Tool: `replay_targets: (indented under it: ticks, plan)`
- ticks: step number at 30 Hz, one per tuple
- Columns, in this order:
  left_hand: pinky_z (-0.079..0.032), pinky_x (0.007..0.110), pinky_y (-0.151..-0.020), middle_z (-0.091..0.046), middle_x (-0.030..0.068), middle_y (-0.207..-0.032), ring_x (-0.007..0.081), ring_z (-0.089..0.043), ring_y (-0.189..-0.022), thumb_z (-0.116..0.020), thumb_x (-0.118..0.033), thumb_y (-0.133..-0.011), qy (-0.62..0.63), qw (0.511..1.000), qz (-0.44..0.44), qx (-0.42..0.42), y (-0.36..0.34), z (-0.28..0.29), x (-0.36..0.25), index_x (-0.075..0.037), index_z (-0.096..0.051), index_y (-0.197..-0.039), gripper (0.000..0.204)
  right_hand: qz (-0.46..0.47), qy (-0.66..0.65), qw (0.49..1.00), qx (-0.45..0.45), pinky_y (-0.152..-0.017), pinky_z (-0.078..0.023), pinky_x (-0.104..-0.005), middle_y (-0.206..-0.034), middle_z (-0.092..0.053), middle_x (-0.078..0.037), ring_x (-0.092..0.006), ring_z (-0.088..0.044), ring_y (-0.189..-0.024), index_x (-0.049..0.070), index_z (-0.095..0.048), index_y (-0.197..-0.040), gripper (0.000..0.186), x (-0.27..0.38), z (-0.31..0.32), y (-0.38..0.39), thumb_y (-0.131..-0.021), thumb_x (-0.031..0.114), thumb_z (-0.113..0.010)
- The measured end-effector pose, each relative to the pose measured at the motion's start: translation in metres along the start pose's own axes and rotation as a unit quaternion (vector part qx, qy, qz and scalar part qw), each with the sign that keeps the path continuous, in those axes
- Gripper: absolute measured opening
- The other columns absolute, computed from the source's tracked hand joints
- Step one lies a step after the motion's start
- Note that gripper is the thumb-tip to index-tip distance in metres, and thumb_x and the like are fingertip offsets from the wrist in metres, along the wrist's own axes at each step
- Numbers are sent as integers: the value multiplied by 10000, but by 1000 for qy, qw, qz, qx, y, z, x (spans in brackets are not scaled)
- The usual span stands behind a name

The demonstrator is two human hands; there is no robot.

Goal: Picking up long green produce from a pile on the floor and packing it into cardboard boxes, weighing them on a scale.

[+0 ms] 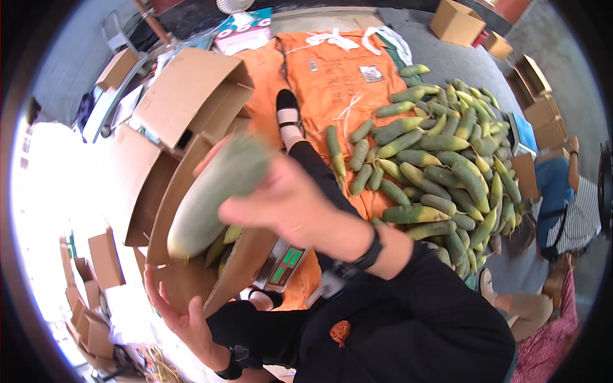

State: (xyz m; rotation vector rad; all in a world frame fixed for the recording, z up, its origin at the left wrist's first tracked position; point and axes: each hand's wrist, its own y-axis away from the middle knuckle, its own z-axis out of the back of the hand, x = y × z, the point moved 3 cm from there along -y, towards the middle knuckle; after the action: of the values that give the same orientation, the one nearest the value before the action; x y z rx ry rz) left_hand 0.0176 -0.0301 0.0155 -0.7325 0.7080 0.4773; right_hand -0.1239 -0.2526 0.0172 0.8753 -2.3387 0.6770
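Note:
A big pale-green radish (207, 198) is gripped in my right hand (281, 201), tilted over an open cardboard box (246, 271). Motion blurs the radish and the hand. A few green radishes (220, 246) show inside the box, partly covered by the held one. At the box's near edge is my left hand (188, 329), fingers spread and nothing in them; whether it touches the cardboard I cannot tell. A weighing scale (281, 268) with lit green digits shows beside the box, partly hidden by it.
To the right, a large pile of green radishes (447, 172) lies partly on orange sacks (338, 70). More open cartons (185, 96) stand at the left. Two other people, one in a striped top (578, 217), are at the right edge. A fan (234, 6) stands at the back.

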Motion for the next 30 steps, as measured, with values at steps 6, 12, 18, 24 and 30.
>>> replay_targets:
  ticks: [6, 12, 18, 24, 30]
  plan:
    - [-378, 368, -1039, -543, 130, -1306, 254, -517, -1196, -773, -185, -724, 20, 986, 119, 113, 5, 3, 39, 32, -433, -1390, 779, -122, -86, 987, 55, -979, -446, -328, -1230, -537, -15, -124, -508, -1161, 71, -403, -1359, 568, -81, -21, 10, -884, 143, -704]
    - [-402, 358, -996, -566, 123, -1252, 237, -538, -1109, -728, -89, -753, 12, 977, 183, 106, 6, 1, 53, 32, -467, -1359, 671, 39, 342, 939, -17, -884, -456, -304, -1325, -490, -73, -174, -479, -1198, 69, -432, -1371, 553, -28, 12, 9, -877, 144, -670]
    - [-420, 331, -964, -612, 129, -1152, 215, -559, -1040, -688, -33, -765, -108, 960, 220, 136, -10, -14, 53, 23, -501, -1330, 598, 57, 320, 932, -159, -760, -491, -264, -997, -647, -37, -103, -605, -924, 38, -618, -1089, 203, 18, 107, 32, -899, 109, -623]
    - [-460, 324, -898, -639, 141, -1113, 216, -591, -980, -656, -33, -788, -33, 912, 281, 298, -23, -36, 75, 17, -528, -1294, 524, -96, 574, 756, -299, -771, -515, -331, -946, -675, -106, -221, -656, -854, 15, -631, -1028, 205, 23, 255, 115, -856, 124, -653]
    - [-460, 329, -910, -639, 183, -1135, 223, -605, -1009, -642, -27, -799, -71, 878, 267, 391, -18, -49, 87, -2, -520, -1303, 518, -290, 763, 524, -241, -886, -476, -400, -1052, -632, -113, -308, -562, -1087, 85, -629, -1053, 277, 3, 336, 215, -801, 184, -686]
